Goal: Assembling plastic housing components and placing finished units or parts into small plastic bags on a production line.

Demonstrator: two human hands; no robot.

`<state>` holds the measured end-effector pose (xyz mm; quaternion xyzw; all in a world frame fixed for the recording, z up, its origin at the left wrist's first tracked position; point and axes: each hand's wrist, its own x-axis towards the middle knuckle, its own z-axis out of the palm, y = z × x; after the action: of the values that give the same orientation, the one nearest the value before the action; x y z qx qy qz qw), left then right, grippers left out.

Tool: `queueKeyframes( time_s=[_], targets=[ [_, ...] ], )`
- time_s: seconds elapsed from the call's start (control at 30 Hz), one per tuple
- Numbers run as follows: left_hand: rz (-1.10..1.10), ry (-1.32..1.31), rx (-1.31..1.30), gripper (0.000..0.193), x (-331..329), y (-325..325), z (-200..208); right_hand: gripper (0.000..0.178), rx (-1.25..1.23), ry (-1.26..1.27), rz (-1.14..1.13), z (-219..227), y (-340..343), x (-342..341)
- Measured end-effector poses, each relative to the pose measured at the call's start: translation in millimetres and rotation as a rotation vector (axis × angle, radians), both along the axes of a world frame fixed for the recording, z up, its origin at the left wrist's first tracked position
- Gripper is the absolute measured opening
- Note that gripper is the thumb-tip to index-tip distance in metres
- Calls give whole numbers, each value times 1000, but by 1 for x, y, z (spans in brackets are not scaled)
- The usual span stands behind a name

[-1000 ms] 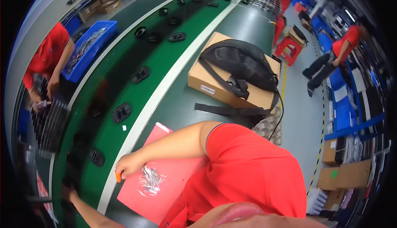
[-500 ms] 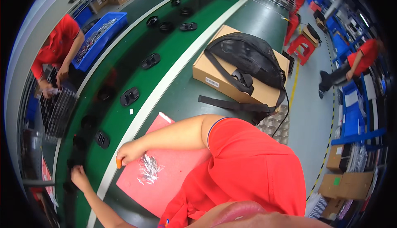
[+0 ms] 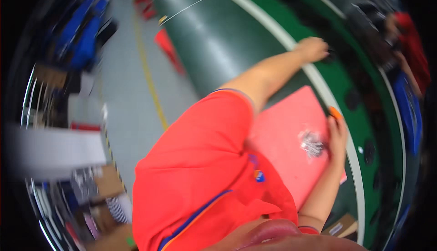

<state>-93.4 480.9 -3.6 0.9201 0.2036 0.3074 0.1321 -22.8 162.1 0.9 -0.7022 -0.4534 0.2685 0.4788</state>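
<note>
My left arm stretches out over the green conveyor belt, where my left hand (image 3: 312, 49) has its fingers curled at a small black plastic part (image 3: 330, 55). Blur softens its outline. Closer to me, my right hand (image 3: 337, 137) rests by the belt's pale edge and pinches a small orange piece (image 3: 335, 113), whose exact kind I cannot make out. Beside that hand, a loose pile of thin silvery metal pieces (image 3: 312, 144) lies on a pink mat (image 3: 282, 128).
The green belt (image 3: 362, 130) carries several dark parts, blurred. Across it stands a person in red (image 3: 412, 50) near a blue bin (image 3: 406, 110). A cardboard box (image 3: 343, 227) sits at the lower right. Shelving and boxes (image 3: 109, 180) line the aisle at left.
The view has swung round strongly, so the belt now runs along the right side. My left hand is at a different stretch of belt; my right still pinches the orange piece.
</note>
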Motion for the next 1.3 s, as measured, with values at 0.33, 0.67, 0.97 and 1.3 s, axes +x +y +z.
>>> queueKeyframes(
  time_s=[0.33,0.67,0.97,1.3],
  targets=[
    [120,46,-264,33,-7,8,0,34,-99,114,-47,11,19,-10],
    [204,71,-197,24,24,13,-22,33,-87,77,-38,7,21,-8],
    [259,-247,75,20,-167,91,40,34,-74,229,-29,11,16,-1],
    [1734,-869,27,25,-612,144,158,35,-38,134,-38,0,23,-3]
  ],
)
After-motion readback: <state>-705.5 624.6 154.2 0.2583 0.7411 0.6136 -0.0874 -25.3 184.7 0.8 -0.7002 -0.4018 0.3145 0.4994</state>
